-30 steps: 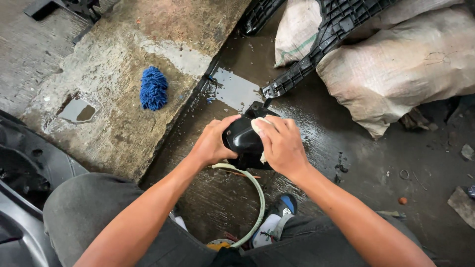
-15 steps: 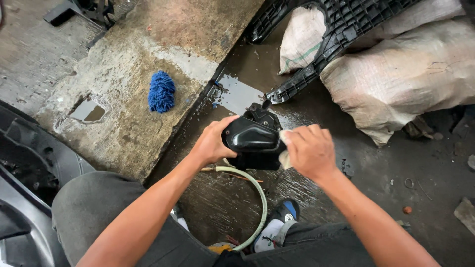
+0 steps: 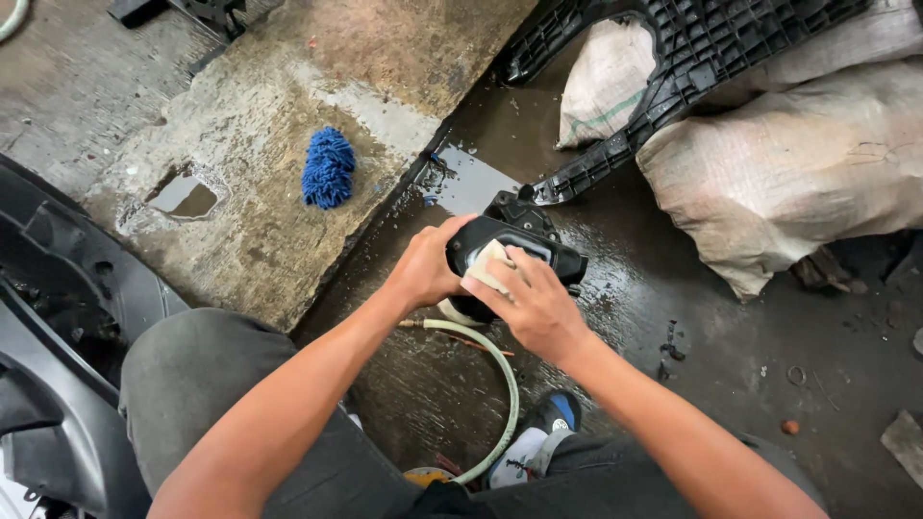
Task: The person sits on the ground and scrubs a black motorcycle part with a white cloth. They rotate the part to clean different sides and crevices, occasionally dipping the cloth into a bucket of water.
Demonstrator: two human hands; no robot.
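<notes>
My left hand [image 3: 425, 269] grips the left end of a black plastic part [image 3: 565, 263], holding it above the wet floor. My right hand [image 3: 535, 306] presses a small pale sponge [image 3: 486, 268] onto the top of that part, fingers curled over the sponge. A whitish hose [image 3: 500, 377] curves from under the part down toward my knees. Much of the part is hidden under both hands.
A blue chenille wash mitt [image 3: 328, 168] lies on a concrete slab [image 3: 260, 125] to the left. A black grille panel [image 3: 673, 86] leans on filled sacks [image 3: 788, 173] at the upper right. A dark vehicle panel [image 3: 58, 327] sits at the left edge. The floor [image 3: 731, 365] is wet.
My right hand has slid from the right end of the black part back across its top, carrying the sponge to the left. My left hand has kept its hold.
</notes>
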